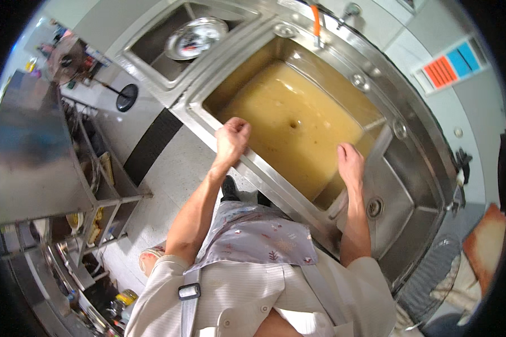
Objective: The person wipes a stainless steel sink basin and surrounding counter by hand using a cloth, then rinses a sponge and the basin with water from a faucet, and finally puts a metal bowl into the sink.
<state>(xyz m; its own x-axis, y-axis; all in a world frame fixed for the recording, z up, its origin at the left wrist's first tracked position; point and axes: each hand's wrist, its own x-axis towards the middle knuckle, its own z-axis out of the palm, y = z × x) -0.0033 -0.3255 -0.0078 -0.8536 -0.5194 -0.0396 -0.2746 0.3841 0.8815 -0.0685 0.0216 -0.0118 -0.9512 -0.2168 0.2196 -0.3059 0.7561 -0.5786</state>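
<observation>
Before me is a stainless steel sink basin [253,162] holding cloudy yellow-brown water [295,139], with a small dark swirl near its middle. My left hand [232,137] is over the basin's near left edge, fingers curled in; I see nothing in it, though whether it touches the rim is unclear. My right hand [351,163] is over the right part of the basin near the divider, fingers bent and thumb up, with no object visible in it. An orange hose [316,21] comes down at the basin's back edge.
The right basin has a drain strainer [375,207]. In the left basin lies a round metal tray [197,38]. A steel table [38,151] with loaded shelves stands at the left, a pedestal fan [69,61] beyond it. A black mat strip [154,145] crosses the floor.
</observation>
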